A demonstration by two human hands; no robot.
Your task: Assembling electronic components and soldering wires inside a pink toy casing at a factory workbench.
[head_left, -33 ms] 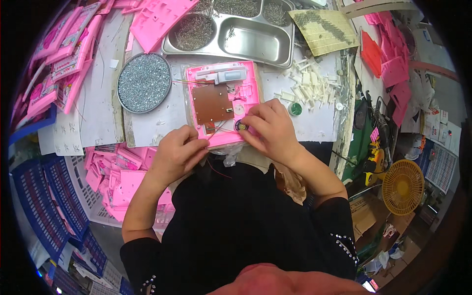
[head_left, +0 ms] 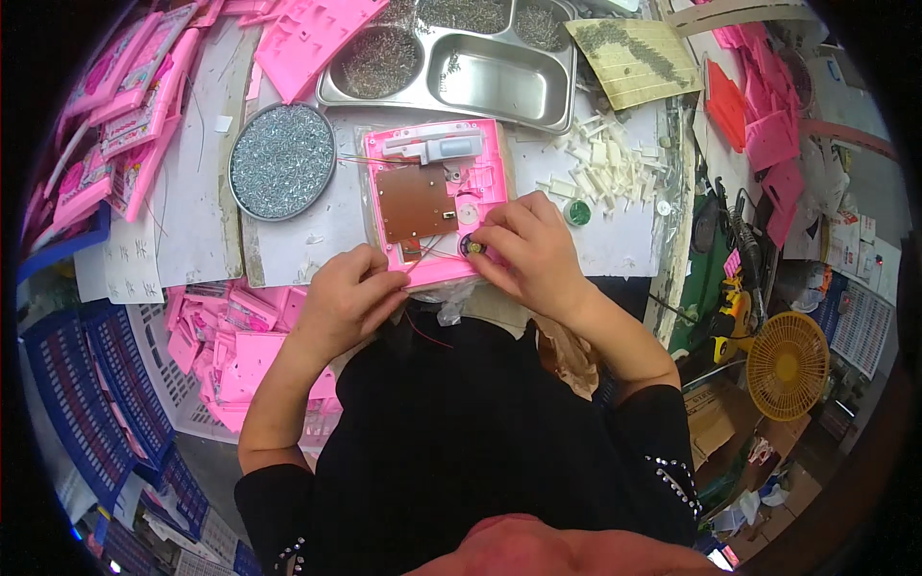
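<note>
Casing of pink plastic lies open at the middle of the workbench, and I take it as the centre of my dial. From my remote feed I see the right hand at its 4 o'clock, thumb and fingertips closed on a small round dark part. That part sits at the hand's 9 o'clock, right under the fingertips, inside the casing's lower corner toward 5 o'clock. The left hand is at between 7 and 8 o'clock, its thumb and forefinger pressed together by the casing's near edge; thin wires run close by those tips, but I cannot tell whether one is caught between them. From that left pinch, the round part lies at 2 o'clock, a short gap away. A brown circuit board covers much of the casing's interior, and a thin red wire hangs below at 6 o'clock. Farther out I pick up a metal tray at 12 o'clock, loose white plastic pieces between 2 and 3, a small green tub at 3, a mound of silvery metal bits toward 9, and piled pink parts at 8.
</note>
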